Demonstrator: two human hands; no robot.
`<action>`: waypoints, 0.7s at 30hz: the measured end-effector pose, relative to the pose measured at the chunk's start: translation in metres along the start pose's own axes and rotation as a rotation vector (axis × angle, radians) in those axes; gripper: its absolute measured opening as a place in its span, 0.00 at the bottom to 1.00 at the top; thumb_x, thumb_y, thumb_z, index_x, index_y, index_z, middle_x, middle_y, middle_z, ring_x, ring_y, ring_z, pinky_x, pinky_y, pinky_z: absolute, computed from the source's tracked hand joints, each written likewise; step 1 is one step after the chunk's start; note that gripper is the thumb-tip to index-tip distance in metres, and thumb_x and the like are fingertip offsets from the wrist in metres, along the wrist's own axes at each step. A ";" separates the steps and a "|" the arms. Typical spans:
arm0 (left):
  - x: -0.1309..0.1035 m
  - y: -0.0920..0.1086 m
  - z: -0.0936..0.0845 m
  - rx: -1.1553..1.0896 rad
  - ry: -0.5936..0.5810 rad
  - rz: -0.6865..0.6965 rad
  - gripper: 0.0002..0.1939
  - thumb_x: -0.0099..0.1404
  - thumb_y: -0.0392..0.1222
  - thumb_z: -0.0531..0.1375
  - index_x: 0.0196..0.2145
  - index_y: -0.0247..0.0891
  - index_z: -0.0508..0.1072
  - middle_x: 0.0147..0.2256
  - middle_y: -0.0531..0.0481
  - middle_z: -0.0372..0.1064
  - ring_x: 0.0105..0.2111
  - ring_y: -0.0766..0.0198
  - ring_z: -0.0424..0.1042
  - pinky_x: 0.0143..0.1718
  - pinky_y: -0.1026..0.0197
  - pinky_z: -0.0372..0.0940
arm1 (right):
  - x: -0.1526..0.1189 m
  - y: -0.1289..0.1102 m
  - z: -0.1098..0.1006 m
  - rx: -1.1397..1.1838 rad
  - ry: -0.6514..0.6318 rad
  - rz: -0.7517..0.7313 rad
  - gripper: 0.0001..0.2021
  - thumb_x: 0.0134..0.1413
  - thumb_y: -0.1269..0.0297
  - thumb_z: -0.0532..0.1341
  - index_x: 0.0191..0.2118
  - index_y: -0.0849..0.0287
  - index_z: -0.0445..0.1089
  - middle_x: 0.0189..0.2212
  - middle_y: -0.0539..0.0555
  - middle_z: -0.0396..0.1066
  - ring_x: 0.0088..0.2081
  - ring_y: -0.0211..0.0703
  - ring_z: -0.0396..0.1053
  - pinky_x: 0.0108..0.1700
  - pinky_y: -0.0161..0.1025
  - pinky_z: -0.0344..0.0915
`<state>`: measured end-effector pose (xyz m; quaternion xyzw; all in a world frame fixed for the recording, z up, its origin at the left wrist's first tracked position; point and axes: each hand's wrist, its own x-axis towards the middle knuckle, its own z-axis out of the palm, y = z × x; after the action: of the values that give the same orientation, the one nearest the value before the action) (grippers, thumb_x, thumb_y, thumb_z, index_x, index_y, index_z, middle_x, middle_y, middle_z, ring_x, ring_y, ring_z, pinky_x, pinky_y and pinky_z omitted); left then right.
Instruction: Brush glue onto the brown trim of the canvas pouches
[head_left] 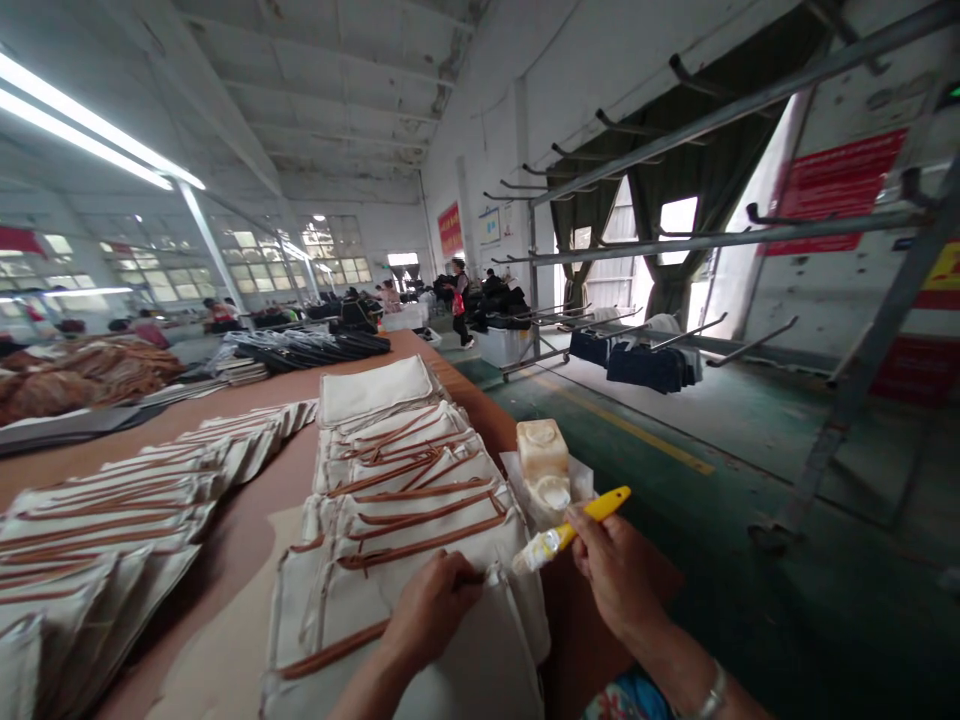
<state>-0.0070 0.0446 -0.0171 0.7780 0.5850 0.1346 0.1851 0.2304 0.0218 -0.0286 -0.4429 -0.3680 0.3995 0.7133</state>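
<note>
My right hand [611, 565] grips a paintbrush [581, 522] by its yellow handle. The bristles are coated in something whitish and hang over the right edge of a cream fabric piece [480, 650]. My left hand [435, 605] is closed at the top edge of that piece, its fingertips pinching there; what exactly they hold is hidden. Brown straps [420, 545] lie across the overlapping cream pieces ahead of my hands. Just beyond the brush, a stained plastic container [544, 452] with a cut opening sits at the table's edge, white matter inside.
More cream pieces with brown straps [112, 510] fan out on the left of the brown table [251, 520]. Dark stacked pieces [315, 345] lie farther back. A metal rack [675, 240] with prongs stands on the right, across the green floor. A person [459, 300] stands in the distance.
</note>
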 end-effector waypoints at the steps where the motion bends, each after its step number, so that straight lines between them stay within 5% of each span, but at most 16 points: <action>1: -0.001 -0.001 0.001 -0.033 -0.023 0.011 0.09 0.59 0.41 0.57 0.34 0.40 0.77 0.36 0.49 0.73 0.36 0.60 0.72 0.36 0.62 0.59 | -0.002 -0.001 0.001 -0.054 -0.031 -0.029 0.22 0.53 0.43 0.66 0.28 0.60 0.67 0.17 0.45 0.57 0.18 0.37 0.55 0.18 0.32 0.53; 10: -0.019 0.014 -0.007 -0.294 -0.116 0.080 0.13 0.61 0.41 0.55 0.34 0.38 0.80 0.34 0.50 0.75 0.37 0.58 0.72 0.40 0.61 0.62 | -0.020 0.009 0.017 -0.343 -0.241 -0.243 0.22 0.64 0.44 0.58 0.35 0.61 0.71 0.24 0.54 0.69 0.27 0.46 0.68 0.29 0.36 0.66; 18: -0.035 0.018 -0.010 -0.565 -0.154 -0.039 0.16 0.62 0.49 0.58 0.38 0.34 0.78 0.34 0.48 0.76 0.37 0.57 0.71 0.38 0.60 0.62 | -0.016 -0.014 0.009 -0.389 -0.141 -0.385 0.18 0.65 0.50 0.58 0.34 0.60 0.72 0.27 0.57 0.72 0.30 0.48 0.71 0.34 0.37 0.68; 21: -0.037 0.020 -0.008 -0.581 -0.157 -0.048 0.18 0.62 0.51 0.58 0.38 0.34 0.78 0.33 0.48 0.76 0.36 0.57 0.71 0.36 0.61 0.63 | -0.025 -0.017 0.011 -0.375 -0.233 -0.380 0.16 0.66 0.52 0.57 0.34 0.59 0.71 0.24 0.53 0.70 0.27 0.46 0.69 0.31 0.36 0.66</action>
<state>-0.0034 0.0047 -0.0002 0.6864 0.5242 0.2314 0.4478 0.2144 -0.0017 -0.0138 -0.4414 -0.5911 0.2320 0.6340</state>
